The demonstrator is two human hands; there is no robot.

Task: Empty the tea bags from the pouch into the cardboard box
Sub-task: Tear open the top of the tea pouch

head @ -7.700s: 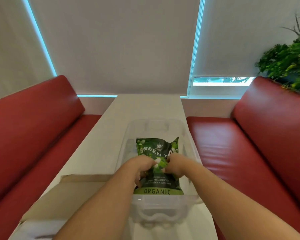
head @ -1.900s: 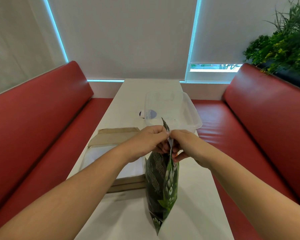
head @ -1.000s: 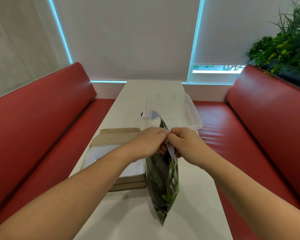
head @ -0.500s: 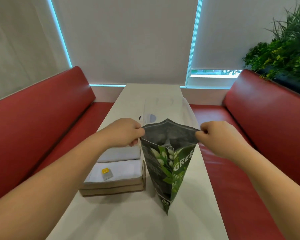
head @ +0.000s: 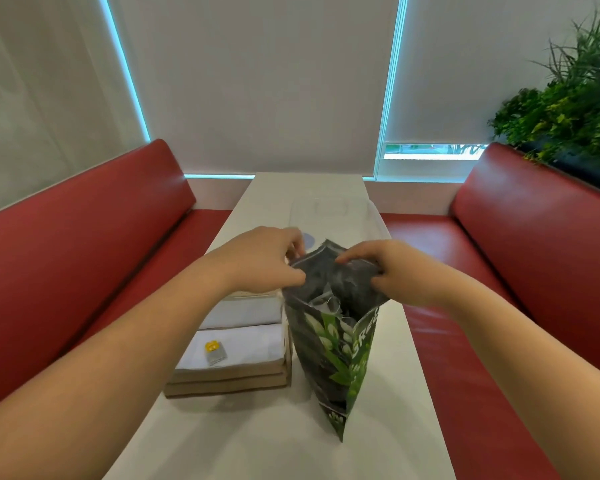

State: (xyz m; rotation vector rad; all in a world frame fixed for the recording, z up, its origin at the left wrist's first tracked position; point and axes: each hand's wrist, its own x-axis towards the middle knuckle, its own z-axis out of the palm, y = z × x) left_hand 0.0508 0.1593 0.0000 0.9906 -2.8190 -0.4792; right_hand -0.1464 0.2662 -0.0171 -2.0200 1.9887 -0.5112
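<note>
A green tea pouch (head: 338, 355) stands upright on the white table, its top open. My left hand (head: 267, 259) pinches the left rim of the mouth and my right hand (head: 388, 271) grips the right rim, fingers curled over the edge. Pale tea bags (head: 329, 303) show inside the mouth. Left of the pouch lies the flat cardboard box (head: 229, 379), lined in white. One tea bag with a yellow tag (head: 213, 353) rests in its near compartment.
A clear plastic container (head: 329, 216) stands on the table behind the pouch, with a small blue round thing (head: 308, 240) beside it. Red benches run along both sides of the narrow table (head: 257, 438). Green plants (head: 575, 102) grow at the far right.
My hands pulled the pouch's sealed top apart, and the mouth now gapes. They have since moved closer together on the rim. A tea bag with a yellow tag has appeared in the box.
</note>
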